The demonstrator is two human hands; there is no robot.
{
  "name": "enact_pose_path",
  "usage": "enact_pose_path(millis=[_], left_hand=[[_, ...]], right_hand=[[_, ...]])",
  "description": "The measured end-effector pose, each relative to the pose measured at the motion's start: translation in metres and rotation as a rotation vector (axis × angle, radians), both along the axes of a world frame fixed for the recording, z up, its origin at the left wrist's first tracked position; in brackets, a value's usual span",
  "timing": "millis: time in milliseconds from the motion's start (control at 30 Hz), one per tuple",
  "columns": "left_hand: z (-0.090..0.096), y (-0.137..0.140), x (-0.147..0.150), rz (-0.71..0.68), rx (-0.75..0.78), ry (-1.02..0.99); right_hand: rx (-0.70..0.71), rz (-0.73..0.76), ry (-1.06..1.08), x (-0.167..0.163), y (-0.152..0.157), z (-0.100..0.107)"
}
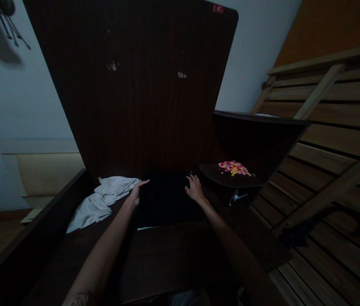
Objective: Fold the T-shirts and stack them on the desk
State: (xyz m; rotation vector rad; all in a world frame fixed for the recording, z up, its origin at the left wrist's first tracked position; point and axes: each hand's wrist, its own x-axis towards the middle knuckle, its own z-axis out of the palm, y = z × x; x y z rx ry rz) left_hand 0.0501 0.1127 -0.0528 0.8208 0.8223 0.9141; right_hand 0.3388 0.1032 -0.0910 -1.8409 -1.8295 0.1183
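Fingers of your right hand (195, 188) are spread, not clamped; can't tell if your left hand (137, 194) pinches. Black sheet (169, 202) sits between them on the desk (167, 255), looks already laid out; remaining folds too dark to judge. Roughly rectangular, white strip (148, 228) at near edge.

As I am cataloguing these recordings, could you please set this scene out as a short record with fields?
Left grip: at the left side of the black rectangular item; hold unclear
Right grip: open, fingers spread, at its right side
Left: crumpled white cloth
Right: corner shelf bearing small colourful pieces; slatted wooden frame beyond
Behind: tall dark wooden panel
Unclear: the item's material, too dark
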Motion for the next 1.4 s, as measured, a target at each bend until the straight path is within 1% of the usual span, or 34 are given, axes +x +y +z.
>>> enact_pose_path(millis=[67, 133, 200, 300, 400, 467, 533, 567, 633, 733, 800, 867, 967, 1067, 1167, 1233, 1267, 1333, 1400], left_hand=[[0.001, 0.0, 0.0, -0.015, -0.045, -0.066], [0.003, -0.001, 0.0, -0.068, -0.085, -0.112], [0.008, -0.003, 0.002, -0.129, -0.07, -0.115], [0.015, -0.006, 0.011, -0.155, 0.029, -0.044], [0.018, -0.006, 0.023, -0.116, 0.189, 0.148], [0.016, -0.002, 0.026, -0.041, 0.307, 0.301], [0.01, 0.004, 0.023, 0.077, 0.374, 0.412], [0.005, 0.007, 0.019, 0.135, 0.368, 0.437], [-0.006, 0.01, 0.008, 0.204, 0.291, 0.447], [-0.026, 0.008, -0.008, 0.184, 0.161, 0.372], [-0.037, 0.004, -0.015, 0.149, 0.134, 0.267], [-0.043, 0.002, -0.018, 0.132, 0.136, 0.172], [-0.041, 0.004, -0.018, 0.124, 0.162, 0.157], [-0.027, 0.011, -0.013, 0.144, 0.206, 0.221], [-0.008, 0.02, -0.003, 0.24, 0.331, 0.401], [0.002, 0.022, 0.003, 0.268, 0.489, 0.549], [0.006, 0.021, 0.005, 0.255, 0.581, 0.598], [0.01, 0.016, 0.008, 0.174, 0.733, 0.623], [0.009, 0.006, 0.008, 0.043, 0.813, 0.596]], right_hand=[[0.008, 0.099, 0.02, -0.018, -0.004, 0.0], [-0.007, 0.206, 0.084, -0.038, -0.009, -0.001], [-0.045, 0.288, 0.167, -0.056, -0.012, -0.004], [-0.118, 0.32, 0.206, -0.072, -0.014, -0.006], [-0.157, 0.285, 0.084, -0.077, -0.015, -0.007], [-0.171, 0.269, -0.014, -0.078, -0.016, -0.006], [-0.185, 0.256, -0.076, -0.079, -0.019, -0.005], [-0.192, 0.252, -0.091, -0.08, -0.02, -0.004], [-0.202, 0.247, -0.103, -0.081, -0.022, -0.003], [-0.215, 0.275, -0.109, -0.077, -0.023, -0.002], [-0.23, 0.294, -0.114, -0.068, -0.023, -0.002], [-0.256, 0.277, -0.12, -0.056, -0.022, -0.001], [-0.298, 0.185, -0.117, -0.036, -0.019, 0.0], [-0.295, 0.136, -0.103, -0.023, -0.016, 0.0], [-0.259, 0.143, -0.091, -0.02, -0.014, -0.002], [-0.194, 0.145, -0.081, -0.02, -0.012, -0.001], [-0.146, 0.149, -0.078, -0.02, -0.011, 0.0], [-0.043, 0.177, -0.075, -0.017, -0.008, 0.008], [0.041, 0.234, -0.077, -0.013, -0.004, 0.019]])
